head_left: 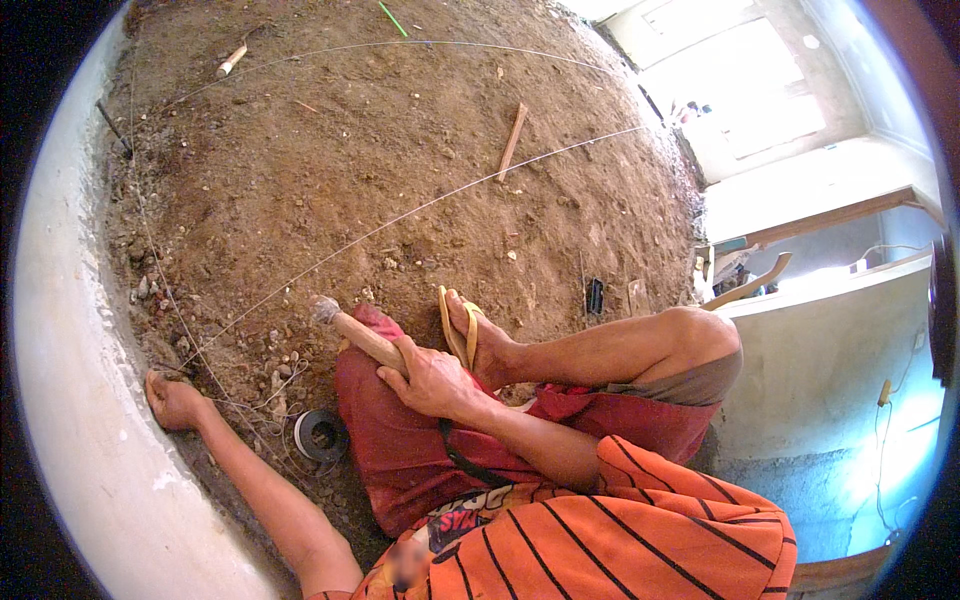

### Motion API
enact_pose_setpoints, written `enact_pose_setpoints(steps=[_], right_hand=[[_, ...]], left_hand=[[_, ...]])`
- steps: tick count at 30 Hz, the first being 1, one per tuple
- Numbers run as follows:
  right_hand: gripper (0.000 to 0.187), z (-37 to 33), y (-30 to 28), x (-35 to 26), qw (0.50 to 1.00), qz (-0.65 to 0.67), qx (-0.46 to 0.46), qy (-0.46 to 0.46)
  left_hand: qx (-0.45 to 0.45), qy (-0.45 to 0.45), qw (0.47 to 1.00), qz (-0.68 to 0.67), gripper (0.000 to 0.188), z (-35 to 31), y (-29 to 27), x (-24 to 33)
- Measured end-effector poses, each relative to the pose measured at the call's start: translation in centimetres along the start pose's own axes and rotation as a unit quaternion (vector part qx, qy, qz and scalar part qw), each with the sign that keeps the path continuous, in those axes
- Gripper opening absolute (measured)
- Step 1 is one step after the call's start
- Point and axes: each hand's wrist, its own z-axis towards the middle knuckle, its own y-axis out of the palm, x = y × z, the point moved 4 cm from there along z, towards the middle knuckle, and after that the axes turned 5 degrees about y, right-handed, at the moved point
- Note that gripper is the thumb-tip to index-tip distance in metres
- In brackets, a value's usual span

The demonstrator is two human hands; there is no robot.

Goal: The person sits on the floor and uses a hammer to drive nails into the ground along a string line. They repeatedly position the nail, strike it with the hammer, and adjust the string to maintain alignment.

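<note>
My right hand (430,382) is wrapped round a wooden-handled tool (368,338), held above my bent knee. The tool's far end is a rounded grey-white lump, and its exact kind is unclear. At the foot of the pale wall, my left hand (174,401) is low to the soil with its fingers closed; what they hold is hidden. Just beyond that hand, thin white strings (415,210) meet near the wall and stretch out across the dirt. A spool (321,436) with a pale rim and dark centre rests beside my leg, loose string around it.
The pale wall (62,330) runs along the left. On the brown soil (330,170) are a wooden stick (513,142), another wooden-handled tool (232,60), a green stick (392,18) and a small black object (595,296). A dark rod (115,130) leans by the wall.
</note>
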Motion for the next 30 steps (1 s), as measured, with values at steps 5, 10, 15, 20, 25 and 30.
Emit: enact_pose_setpoints(steps=[5, 10, 15, 20, 25, 30], right_hand=[[0.041, 0.0, 0.0, 0.0, 1.0, 0.001, -0.008, 0.006], [0.041, 0.0, 0.1, 0.0, 1.0, -0.003, 0.0, -0.002], [0.042, 0.2, 0.4, 0.3, 1.0, -0.004, 0.008, -0.009], [0.043, 0.0, 0.2, 0.2, 1.0, 0.004, -0.002, 0.005], [0.043, 0.0, 0.1, 0.0, 1.0, 0.011, -0.007, 0.01], [0.043, 0.1, 0.2, 0.2, 0.999, -0.003, -0.02, 0.026]], left_hand=[[0.0, -0.024, 0.999, 0.022, 0.022, -0.6, -0.1, 1.6], [-0.011, -0.035, 0.999, 0.0, 0.023, -0.6, -0.1, 1.4], [0.005, -0.028, 0.999, -0.017, 0.02, -0.4, -0.1, 0.8], [0.012, -0.049, 0.998, -0.024, 0.018, -0.7, 0.0, 1.2], [0.015, -0.025, 1.0, 0.008, 0.019, -0.8, -0.2, 1.8], [0.018, -0.038, 0.999, 0.009, 0.023, -0.8, 0.0, 1.5]])
